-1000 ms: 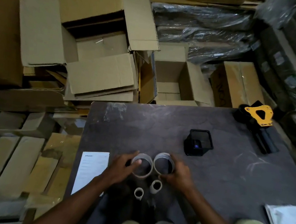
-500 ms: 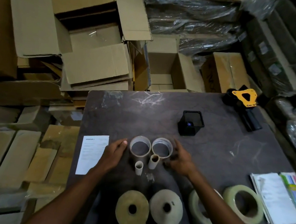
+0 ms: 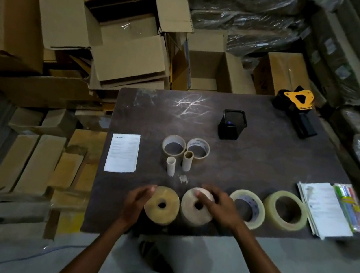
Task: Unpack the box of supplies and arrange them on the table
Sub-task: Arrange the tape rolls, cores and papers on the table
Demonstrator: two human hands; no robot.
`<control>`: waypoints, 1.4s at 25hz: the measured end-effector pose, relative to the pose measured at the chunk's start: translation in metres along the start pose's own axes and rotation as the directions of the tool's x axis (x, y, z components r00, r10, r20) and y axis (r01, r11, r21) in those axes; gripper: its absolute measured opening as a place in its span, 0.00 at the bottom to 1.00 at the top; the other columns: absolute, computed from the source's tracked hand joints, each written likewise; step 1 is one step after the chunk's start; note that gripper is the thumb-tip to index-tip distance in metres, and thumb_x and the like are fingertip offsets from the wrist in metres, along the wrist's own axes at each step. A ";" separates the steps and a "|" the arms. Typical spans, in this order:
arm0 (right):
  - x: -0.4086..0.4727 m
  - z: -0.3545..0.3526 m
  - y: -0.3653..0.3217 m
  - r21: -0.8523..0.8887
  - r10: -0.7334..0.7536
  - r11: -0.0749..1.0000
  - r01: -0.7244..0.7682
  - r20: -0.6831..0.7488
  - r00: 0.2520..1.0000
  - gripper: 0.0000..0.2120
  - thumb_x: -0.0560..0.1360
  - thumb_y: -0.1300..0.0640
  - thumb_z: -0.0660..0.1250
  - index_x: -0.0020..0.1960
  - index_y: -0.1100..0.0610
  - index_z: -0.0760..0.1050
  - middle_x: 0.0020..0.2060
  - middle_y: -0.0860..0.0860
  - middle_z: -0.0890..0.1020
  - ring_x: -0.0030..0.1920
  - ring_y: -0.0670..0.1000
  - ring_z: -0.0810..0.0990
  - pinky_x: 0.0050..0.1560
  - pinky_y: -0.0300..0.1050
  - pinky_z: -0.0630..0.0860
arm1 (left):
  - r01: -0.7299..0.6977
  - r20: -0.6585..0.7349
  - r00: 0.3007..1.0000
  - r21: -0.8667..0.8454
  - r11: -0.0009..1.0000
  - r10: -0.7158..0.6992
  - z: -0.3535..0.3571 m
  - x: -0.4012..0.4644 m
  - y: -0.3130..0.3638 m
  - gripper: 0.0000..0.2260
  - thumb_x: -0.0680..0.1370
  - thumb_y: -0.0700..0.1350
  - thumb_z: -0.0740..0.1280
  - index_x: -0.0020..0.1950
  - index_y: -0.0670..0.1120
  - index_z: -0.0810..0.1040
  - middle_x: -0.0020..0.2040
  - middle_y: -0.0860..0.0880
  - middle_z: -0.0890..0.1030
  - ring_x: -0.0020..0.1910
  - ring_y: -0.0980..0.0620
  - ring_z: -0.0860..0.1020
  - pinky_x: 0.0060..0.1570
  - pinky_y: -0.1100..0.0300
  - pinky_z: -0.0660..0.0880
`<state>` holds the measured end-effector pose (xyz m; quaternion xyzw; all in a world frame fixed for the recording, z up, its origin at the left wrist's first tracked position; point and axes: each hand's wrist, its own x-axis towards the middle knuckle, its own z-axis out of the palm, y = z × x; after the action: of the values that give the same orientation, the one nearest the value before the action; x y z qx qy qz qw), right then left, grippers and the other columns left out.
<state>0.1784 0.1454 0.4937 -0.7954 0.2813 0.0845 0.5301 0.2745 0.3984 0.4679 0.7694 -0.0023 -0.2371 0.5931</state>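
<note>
A dark, scuffed table (image 3: 264,164) fills the centre of the frame, its top marked with pale scratches near the upper edge. Behind it, across the upper part of the frame, opened cardboard boxes (image 3: 129,34) are piled with flaps loose, beside bundles wrapped in crinkled dark plastic (image 3: 241,11) at upper right. The floor at the bottom is grey concrete.

Along the lower edge of the table stands a row of four tape rolls. The yellowish roll (image 3: 161,205) at lower centre is thick with a small core hole; the left hand (image 3: 136,202) rests against its left side with fingers loosely curved round it. Just to its right, touching it, is a paler cream roll (image 3: 197,207); the right hand (image 3: 222,208) lies over its upper right side, fingers curled onto it. Further right sit a clear roll with a printed core (image 3: 248,208) and a wide-holed translucent roll (image 3: 285,210).

Above the row, at the frame's centre, two empty cardboard tape cores (image 3: 185,148) stand side by side, touching, with two small upright cardboard tubes (image 3: 178,163) just below them. A white printed sheet (image 3: 122,152) lies at left; its heading is too small to read for sure. A black square cup (image 3: 232,124) and a yellow-and-black tape dispenser (image 3: 296,107) sit toward the upper right, and a stack of papers with a colourful packet (image 3: 330,209) lies at the right edge.
</note>
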 end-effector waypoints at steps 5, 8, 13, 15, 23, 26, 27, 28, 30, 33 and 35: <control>-0.046 0.007 0.016 0.050 -0.154 0.987 0.152 0.030 0.988 0.45 0.57 0.51 0.84 0.68 0.42 0.64 0.57 0.35 0.75 0.56 0.30 0.74 0.49 0.23 0.72 | -0.105 0.108 0.990 0.135 0.985 0.091 0.012 -0.042 -0.027 0.50 0.60 0.56 0.80 0.77 0.47 0.61 0.70 0.53 0.72 0.68 0.62 0.71 0.64 0.66 0.70; -0.051 0.019 0.021 0.023 -0.241 0.970 0.242 -0.064 0.968 0.47 0.54 0.53 0.85 0.66 0.40 0.64 0.58 0.35 0.75 0.58 0.33 0.74 0.53 0.28 0.73 | -0.149 0.051 0.989 0.264 0.953 0.140 0.023 -0.043 -0.032 0.61 0.52 0.55 0.84 0.78 0.49 0.56 0.74 0.50 0.68 0.72 0.57 0.67 0.69 0.57 0.68; -0.051 0.030 0.022 -0.003 -0.254 0.966 0.257 -0.167 0.953 0.44 0.53 0.53 0.83 0.63 0.40 0.65 0.55 0.40 0.77 0.55 0.39 0.77 0.51 0.40 0.77 | -0.142 -0.173 0.966 0.267 0.953 0.192 0.041 -0.054 -0.008 0.46 0.50 0.53 0.82 0.66 0.46 0.71 0.63 0.47 0.77 0.61 0.53 0.74 0.62 0.58 0.70; -0.053 0.028 0.021 -0.008 -0.267 0.963 0.270 -0.169 0.949 0.44 0.52 0.52 0.83 0.62 0.40 0.65 0.54 0.41 0.78 0.55 0.43 0.78 0.52 0.43 0.77 | -0.127 -0.198 0.963 0.258 0.958 0.181 0.042 -0.056 -0.008 0.45 0.51 0.45 0.85 0.66 0.47 0.71 0.63 0.47 0.77 0.61 0.50 0.76 0.60 0.58 0.71; -0.064 0.020 0.021 -0.053 -0.358 0.934 0.354 -0.127 0.925 0.44 0.51 0.46 0.82 0.62 0.38 0.66 0.54 0.37 0.78 0.55 0.42 0.78 0.54 0.46 0.79 | -0.170 -0.246 0.946 0.172 0.970 0.209 0.022 -0.081 -0.010 0.43 0.47 0.56 0.80 0.61 0.55 0.71 0.55 0.60 0.77 0.53 0.59 0.77 0.53 0.61 0.73; -0.069 0.014 0.000 0.000 -0.422 0.906 0.424 -0.110 0.900 0.45 0.54 0.47 0.83 0.66 0.34 0.64 0.56 0.32 0.77 0.57 0.33 0.76 0.54 0.31 0.73 | -0.180 -0.297 0.930 0.151 0.972 0.218 0.008 -0.077 -0.002 0.43 0.49 0.54 0.82 0.63 0.52 0.74 0.58 0.56 0.79 0.56 0.58 0.78 0.56 0.54 0.77; -0.069 0.012 -0.010 0.024 -0.445 0.893 0.449 -0.094 0.890 0.47 0.55 0.47 0.83 0.68 0.34 0.63 0.57 0.30 0.76 0.58 0.30 0.74 0.55 0.29 0.72 | -0.193 -0.321 0.919 0.144 0.971 0.230 0.004 -0.074 0.006 0.45 0.49 0.53 0.82 0.65 0.50 0.74 0.59 0.53 0.79 0.58 0.55 0.78 0.57 0.52 0.77; -0.068 0.009 -0.022 0.041 -0.470 0.880 0.474 -0.079 0.879 0.47 0.57 0.49 0.83 0.69 0.33 0.63 0.57 0.30 0.76 0.58 0.30 0.74 0.56 0.30 0.72 | -0.213 -0.343 0.905 0.141 0.967 0.249 -0.001 -0.071 0.016 0.45 0.50 0.54 0.82 0.66 0.49 0.73 0.61 0.52 0.79 0.59 0.54 0.77 0.58 0.53 0.77; -0.059 0.005 -0.048 0.076 -0.508 0.854 0.514 -0.084 0.857 0.45 0.58 0.51 0.83 0.68 0.35 0.65 0.58 0.33 0.78 0.59 0.33 0.76 0.57 0.34 0.76 | -0.270 -0.374 0.875 0.149 0.951 0.307 -0.011 -0.059 0.040 0.46 0.50 0.55 0.81 0.67 0.47 0.73 0.61 0.51 0.78 0.60 0.54 0.76 0.56 0.59 0.76; -0.033 -0.001 -0.093 0.045 -0.565 0.817 0.574 -0.130 0.814 0.48 0.56 0.49 0.83 0.71 0.39 0.65 0.62 0.38 0.77 0.63 0.38 0.75 0.62 0.45 0.77 | -0.333 -0.389 0.843 0.166 0.928 0.372 -0.030 -0.029 0.075 0.44 0.51 0.54 0.81 0.65 0.48 0.74 0.59 0.51 0.79 0.58 0.53 0.77 0.53 0.61 0.76; -0.005 -0.003 -0.125 0.024 -0.600 0.794 0.607 -0.127 0.790 0.49 0.56 0.47 0.83 0.72 0.40 0.64 0.64 0.40 0.75 0.65 0.41 0.73 0.65 0.49 0.75 | -0.343 -0.391 0.832 0.194 0.919 0.393 -0.046 -0.001 0.095 0.42 0.51 0.53 0.82 0.64 0.51 0.74 0.58 0.52 0.80 0.57 0.52 0.78 0.52 0.58 0.77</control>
<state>0.2410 0.1796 0.5964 -0.8297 0.0448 -0.1433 0.5377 0.3170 0.4122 0.5634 0.8202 -0.0358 0.0542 0.5684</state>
